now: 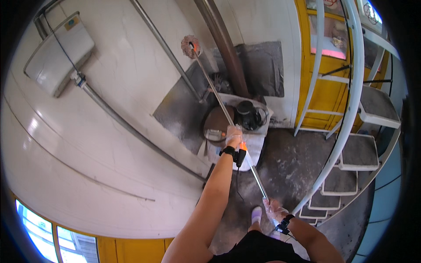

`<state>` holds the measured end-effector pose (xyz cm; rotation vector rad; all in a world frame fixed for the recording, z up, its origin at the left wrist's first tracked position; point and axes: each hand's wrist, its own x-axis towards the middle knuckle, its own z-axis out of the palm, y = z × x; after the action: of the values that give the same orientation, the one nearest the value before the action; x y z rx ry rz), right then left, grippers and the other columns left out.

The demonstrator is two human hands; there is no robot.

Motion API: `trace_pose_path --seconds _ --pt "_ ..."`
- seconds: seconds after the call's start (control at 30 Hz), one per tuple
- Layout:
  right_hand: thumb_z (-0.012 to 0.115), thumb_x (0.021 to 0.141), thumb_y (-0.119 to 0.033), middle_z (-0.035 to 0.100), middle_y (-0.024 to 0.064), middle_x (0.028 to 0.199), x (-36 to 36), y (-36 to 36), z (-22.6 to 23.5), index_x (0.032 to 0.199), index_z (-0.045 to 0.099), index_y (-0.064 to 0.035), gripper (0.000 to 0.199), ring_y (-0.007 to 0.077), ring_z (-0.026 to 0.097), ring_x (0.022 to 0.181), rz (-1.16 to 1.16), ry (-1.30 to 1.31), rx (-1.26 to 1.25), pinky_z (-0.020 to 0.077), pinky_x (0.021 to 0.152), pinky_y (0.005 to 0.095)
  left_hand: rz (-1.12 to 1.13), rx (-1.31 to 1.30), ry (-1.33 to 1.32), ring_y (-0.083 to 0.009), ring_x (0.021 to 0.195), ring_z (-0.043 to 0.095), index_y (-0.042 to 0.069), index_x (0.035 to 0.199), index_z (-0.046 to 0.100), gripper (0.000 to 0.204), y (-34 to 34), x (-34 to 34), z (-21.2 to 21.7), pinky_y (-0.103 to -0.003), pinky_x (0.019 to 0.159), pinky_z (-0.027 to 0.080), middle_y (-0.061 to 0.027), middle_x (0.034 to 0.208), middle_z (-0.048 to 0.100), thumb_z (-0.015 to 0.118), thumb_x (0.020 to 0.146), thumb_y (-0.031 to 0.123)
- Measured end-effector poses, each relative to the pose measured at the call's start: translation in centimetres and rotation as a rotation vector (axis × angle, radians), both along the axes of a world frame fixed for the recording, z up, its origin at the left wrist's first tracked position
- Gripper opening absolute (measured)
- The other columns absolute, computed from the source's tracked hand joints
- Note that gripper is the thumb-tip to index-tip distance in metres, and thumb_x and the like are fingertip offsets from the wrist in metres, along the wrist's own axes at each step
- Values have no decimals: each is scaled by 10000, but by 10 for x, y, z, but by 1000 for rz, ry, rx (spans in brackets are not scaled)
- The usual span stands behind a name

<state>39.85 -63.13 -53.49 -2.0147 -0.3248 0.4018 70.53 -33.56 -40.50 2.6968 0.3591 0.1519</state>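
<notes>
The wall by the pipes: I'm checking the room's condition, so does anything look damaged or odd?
Yes. Around the brown pipe the white wall has large bare grey patches. The mop head on its long pole is pressed against the wall, high up.

Both gloved hands (252, 173) on a long mop pole (219, 96) against the white wall (123, 79)

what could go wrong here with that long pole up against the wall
1. The mop head presses on the wall beside the slanted brown pipe and a thin grey pipe; a sideways sweep might knock them.
2. The left hand and right hand sit low on the long pole, so the far end may wobble.
</notes>
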Motion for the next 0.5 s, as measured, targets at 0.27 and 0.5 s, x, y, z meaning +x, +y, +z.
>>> trace_pose_path --seconds 0.27,0.5 --pt "465 969 -336 624 289 827 127 39 126 903 600 10 377 498 585 816 -85 -79 -158 469 642 505 192 -1069 -152 -264 430 523 75 923 453 202 -11 52 163 -404 395 477 -133 648 522 488 965 269" --pt "504 967 -354 585 288 702 252 145 272 836 576 23 406 474 579 672 -89 -480 163 429 547 511 -35 -1135 -470 -279 481 539 62 811 506 210 88 131 376 -431 444 490 -106 599 515 403 960 168"
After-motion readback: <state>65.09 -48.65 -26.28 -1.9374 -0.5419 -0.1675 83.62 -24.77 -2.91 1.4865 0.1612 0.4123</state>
